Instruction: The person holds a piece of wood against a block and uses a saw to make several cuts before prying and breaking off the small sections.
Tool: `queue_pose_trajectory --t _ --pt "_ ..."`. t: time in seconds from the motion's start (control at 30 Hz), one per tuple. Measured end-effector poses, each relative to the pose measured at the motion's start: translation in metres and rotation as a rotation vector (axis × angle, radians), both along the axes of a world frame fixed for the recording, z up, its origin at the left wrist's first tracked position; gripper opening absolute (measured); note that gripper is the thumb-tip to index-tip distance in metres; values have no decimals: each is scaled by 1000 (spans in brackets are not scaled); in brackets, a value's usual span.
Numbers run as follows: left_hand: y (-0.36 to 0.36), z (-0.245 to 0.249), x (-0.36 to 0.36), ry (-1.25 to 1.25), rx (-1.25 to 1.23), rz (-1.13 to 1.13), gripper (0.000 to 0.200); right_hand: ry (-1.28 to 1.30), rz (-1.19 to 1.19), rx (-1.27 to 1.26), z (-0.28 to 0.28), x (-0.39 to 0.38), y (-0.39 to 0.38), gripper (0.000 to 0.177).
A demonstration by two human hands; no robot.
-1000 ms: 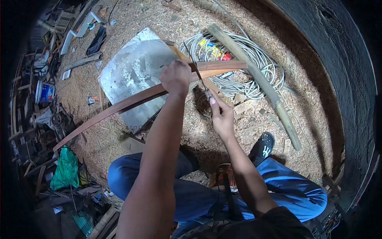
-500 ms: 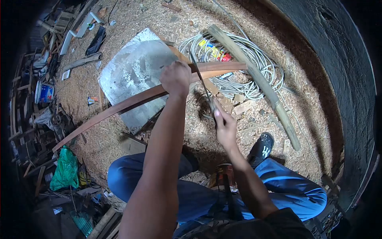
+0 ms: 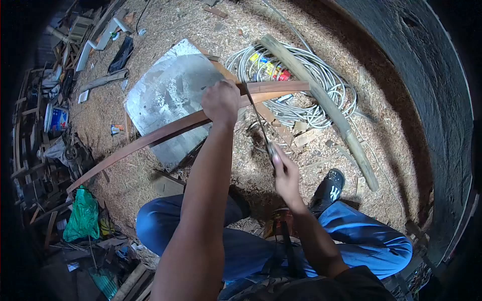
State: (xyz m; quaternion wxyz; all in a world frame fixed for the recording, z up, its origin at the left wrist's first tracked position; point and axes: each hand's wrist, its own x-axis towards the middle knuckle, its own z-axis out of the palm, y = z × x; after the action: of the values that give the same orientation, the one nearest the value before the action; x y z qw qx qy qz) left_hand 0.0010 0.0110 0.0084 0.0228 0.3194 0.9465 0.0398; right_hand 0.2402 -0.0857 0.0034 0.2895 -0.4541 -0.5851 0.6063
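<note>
A long, curved reddish-brown wooden strip [image 3: 165, 129] lies across the view, its right part over a metal sheet and a cable coil. My left hand [image 3: 222, 102] is closed on the strip, pressing from above. In my right hand [image 3: 286, 175] is the handle of a handsaw [image 3: 260, 118]. Its thin blade, seen nearly edge-on, crosses the strip just right of my left hand. How deep the blade sits in the wood cannot be seen. A lighter orange-brown wood edge [image 3: 271, 95] shows along the strip's right part.
The grey metal sheet [image 3: 168, 90] lies on shavings. A cable coil [image 3: 334, 90] and a round wooden pole [image 3: 321, 108] are at right, near a dark curved wall [image 3: 422, 75]. Scrap wood and a green plastic bag [image 3: 83, 215] clutter the left. A shoe [image 3: 329, 190] stands below.
My right hand and the saw have moved slightly back toward me, so the blade's far end is closer to the strip. My left hand stays on the strip.
</note>
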Motion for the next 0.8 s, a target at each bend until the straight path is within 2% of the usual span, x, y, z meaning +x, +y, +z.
queue_pose_trajectory --t 0.1,0.27,0.33,0.47,0.57,0.73,0.8 --pt "-2 -1 -3 -31 -43 4 46 -40 -3 -114 3 30 -20 36" --pt "-1 -2 0 -21 -16 10 47 -59 34 -10 6 -26 35 37" --pt "-1 -3 0 -28 -32 22 47 -65 33 -89 7 -39 46 37" --pt "0 -2 -1 -21 -11 42 48 -27 -16 -20 0 8 -10 37" --pt "0 -2 -6 -79 -44 -5 48 -4 -43 -85 -4 28 -25 39" --pt "-1 0 -1 -73 -41 10 48 -42 9 -93 9 -28 35 37" --pt "-1 2 0 -101 -41 27 48 -39 -1 -62 7 -31 33 37"
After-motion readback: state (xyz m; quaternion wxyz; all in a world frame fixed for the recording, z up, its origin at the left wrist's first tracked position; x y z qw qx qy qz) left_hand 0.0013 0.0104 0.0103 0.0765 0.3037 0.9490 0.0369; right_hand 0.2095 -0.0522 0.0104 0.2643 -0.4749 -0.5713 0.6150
